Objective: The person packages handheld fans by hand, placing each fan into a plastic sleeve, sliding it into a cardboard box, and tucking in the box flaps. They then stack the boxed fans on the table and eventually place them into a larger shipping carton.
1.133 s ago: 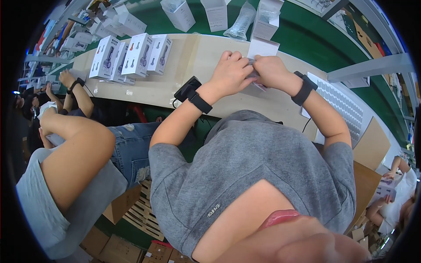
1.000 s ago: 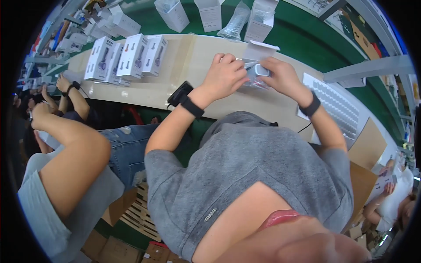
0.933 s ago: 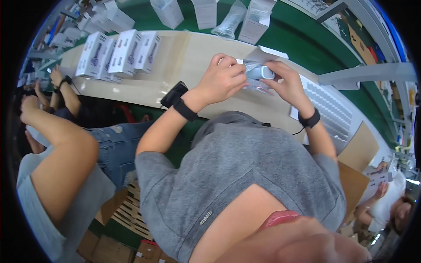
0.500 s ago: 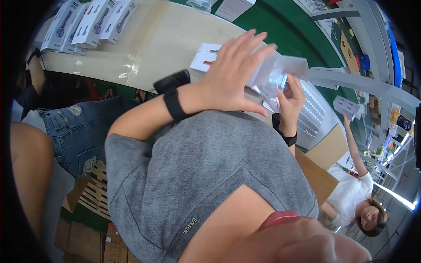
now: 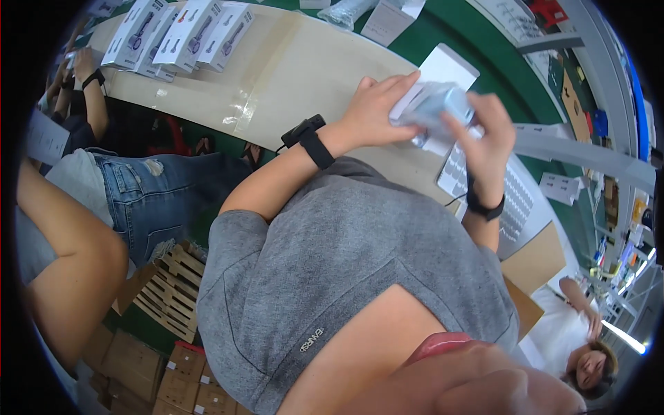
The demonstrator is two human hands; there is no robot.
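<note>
While the left hand (image 5: 379, 114) holds a white cardboard carton (image 5: 449, 67) with its flap standing open, the right hand (image 5: 488, 135) grips the rounded end of a smooth pale blue item in clear plastic wrap (image 5: 448, 104). The left thumb and fingers are parted and pinch the carton from its near and far sides. The right thumb and fingers curl around the blue end; this hand is blurred, so its exact fingertip contact is hard to tell. The wrapped item lies between the two hands, in front of the open flap and above the far side of a beige tabletop (image 5: 297, 76). How much of it sits inside the carton cannot be made out.

A black strap with a small black box (image 5: 312, 138) circles the left wrist, and a black band (image 5: 486, 206) circles the right. Below the right hand, a white sheet printed with rows of grey shapes (image 5: 517, 204) lies on the tabletop. Well to the left, four white printed boxes (image 5: 185, 33) lean close together. Beyond the far edge are a clear plastic-wrapped bundle (image 5: 344, 12) and another white carton (image 5: 389, 24).

At left sits a co-worker in ripped blue jeans (image 5: 142, 197); at lower right is another person in a white top (image 5: 557, 328).
</note>
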